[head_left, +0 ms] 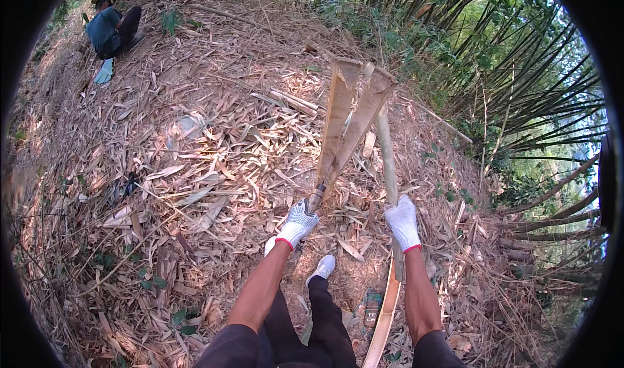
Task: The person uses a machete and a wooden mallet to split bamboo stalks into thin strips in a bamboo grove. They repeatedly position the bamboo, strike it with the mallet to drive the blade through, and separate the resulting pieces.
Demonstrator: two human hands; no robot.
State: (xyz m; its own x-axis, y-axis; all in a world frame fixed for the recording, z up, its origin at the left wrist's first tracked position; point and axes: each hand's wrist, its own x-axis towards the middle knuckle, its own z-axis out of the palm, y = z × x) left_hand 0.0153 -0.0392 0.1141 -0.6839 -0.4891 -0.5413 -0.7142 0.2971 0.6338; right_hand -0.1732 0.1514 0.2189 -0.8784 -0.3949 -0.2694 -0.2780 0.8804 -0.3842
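Observation:
White dotted work gloves with red cuffs cover both my hands. My left hand (299,224) is closed around a brown handle (316,198) with a dark band. Just beyond it, two pale lengths of split bamboo (339,111) spread apart in a narrow V, meeting near the handle. Whether a blade sits between them is hidden. My right hand (402,222) grips a long greyish stick (387,153), which runs up behind the bamboo's far end and sticks out below my fist. Under its lower end, a curved pale bamboo strip (382,326) reaches the bottom edge.
Dry bamboo leaves and sheaths (227,134) litter the slope. A dark printed container (372,308) lies near my feet, by a white shoe (321,270). Another person (109,33) sits at the far left. Bamboo stems (520,114) crowd the right, with branches (559,222) below.

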